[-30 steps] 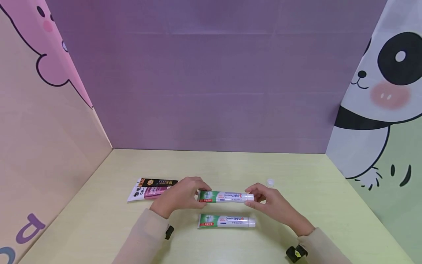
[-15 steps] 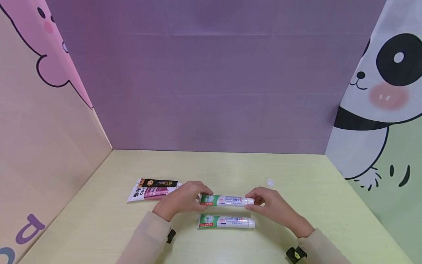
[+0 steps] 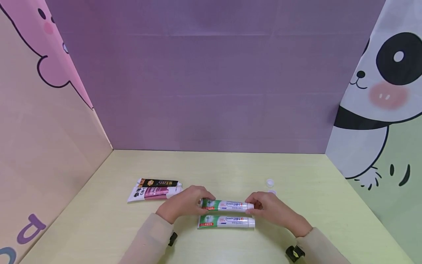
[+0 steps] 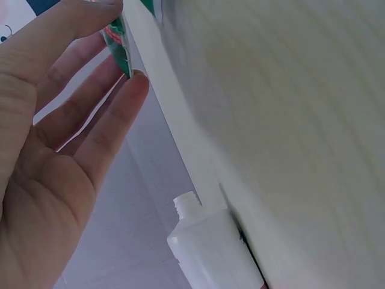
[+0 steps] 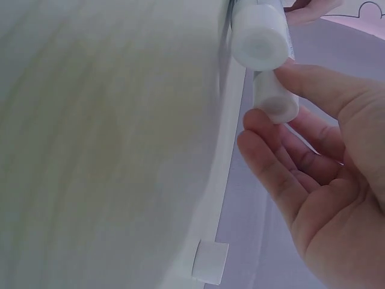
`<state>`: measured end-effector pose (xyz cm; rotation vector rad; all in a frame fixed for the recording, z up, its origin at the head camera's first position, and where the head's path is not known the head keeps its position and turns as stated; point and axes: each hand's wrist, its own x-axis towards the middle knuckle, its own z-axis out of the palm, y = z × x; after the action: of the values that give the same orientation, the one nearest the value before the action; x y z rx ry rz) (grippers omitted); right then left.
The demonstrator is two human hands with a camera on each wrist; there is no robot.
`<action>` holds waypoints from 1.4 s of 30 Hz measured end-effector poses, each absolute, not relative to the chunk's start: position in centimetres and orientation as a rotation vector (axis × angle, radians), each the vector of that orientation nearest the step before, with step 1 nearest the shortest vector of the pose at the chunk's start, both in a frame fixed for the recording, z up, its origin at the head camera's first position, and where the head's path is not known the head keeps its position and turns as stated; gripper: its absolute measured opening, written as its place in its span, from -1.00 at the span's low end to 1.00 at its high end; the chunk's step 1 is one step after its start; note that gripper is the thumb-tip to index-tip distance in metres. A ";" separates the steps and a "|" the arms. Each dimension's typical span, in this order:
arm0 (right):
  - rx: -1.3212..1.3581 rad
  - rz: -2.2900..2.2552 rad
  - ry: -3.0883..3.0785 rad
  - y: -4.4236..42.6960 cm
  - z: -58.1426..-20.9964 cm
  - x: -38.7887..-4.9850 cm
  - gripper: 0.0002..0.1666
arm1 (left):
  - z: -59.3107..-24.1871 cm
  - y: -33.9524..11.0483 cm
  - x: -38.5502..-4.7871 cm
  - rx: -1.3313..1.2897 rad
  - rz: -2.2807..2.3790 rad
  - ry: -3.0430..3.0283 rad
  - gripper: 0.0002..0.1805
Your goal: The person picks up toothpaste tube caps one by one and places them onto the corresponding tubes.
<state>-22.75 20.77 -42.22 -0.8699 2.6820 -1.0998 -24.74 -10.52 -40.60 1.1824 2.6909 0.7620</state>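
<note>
A white and green toothpaste tube (image 3: pixel 230 205) lies lengthwise between both hands. My left hand (image 3: pixel 186 201) pinches its flat green tail between thumb and fingers, while my right hand (image 3: pixel 275 211) pinches its white capped end. In the right wrist view the held tube's cap (image 5: pixel 278 102) sits between my thumb and fingers. Just nearer to me, a matching toothpaste tube (image 3: pixel 230 222) rests on the table, parallel to the held one with a narrow gap. Whether the held tube touches the table I cannot tell.
Left of my hands lie a black tube (image 3: pixel 159 183) and a white and purple tube (image 3: pixel 155 193), side by side. An uncapped threaded nozzle (image 4: pixel 187 203) shows in the left wrist view. Two small white caps (image 3: pixel 270 182) lie beyond my right hand. Purple wall (image 3: pixel 217 91) stands behind.
Both hands have brought the held tube toward me, closer to the matching tube. A second white cap, formerly hidden by the right hand, has come into view.
</note>
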 end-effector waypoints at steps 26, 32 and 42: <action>-0.920 -0.979 2.681 20.3 -42.3 -23.1 -0.80 | -41.2 -10.2 -25.0 1.084 0.699 2.667 -0.66; -0.927 -0.964 2.685 20.5 -42.3 -23.2 -0.74 | -41.3 -10.2 -25.0 1.070 0.700 2.682 -0.68; -0.923 -0.951 2.714 20.9 -41.7 -23.1 -0.70 | -40.9 -10.5 -24.9 1.069 0.721 2.695 -0.69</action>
<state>-23.07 20.90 -41.72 -0.9225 2.7141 -0.9507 -24.87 -10.55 -40.95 1.0689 2.6954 0.7205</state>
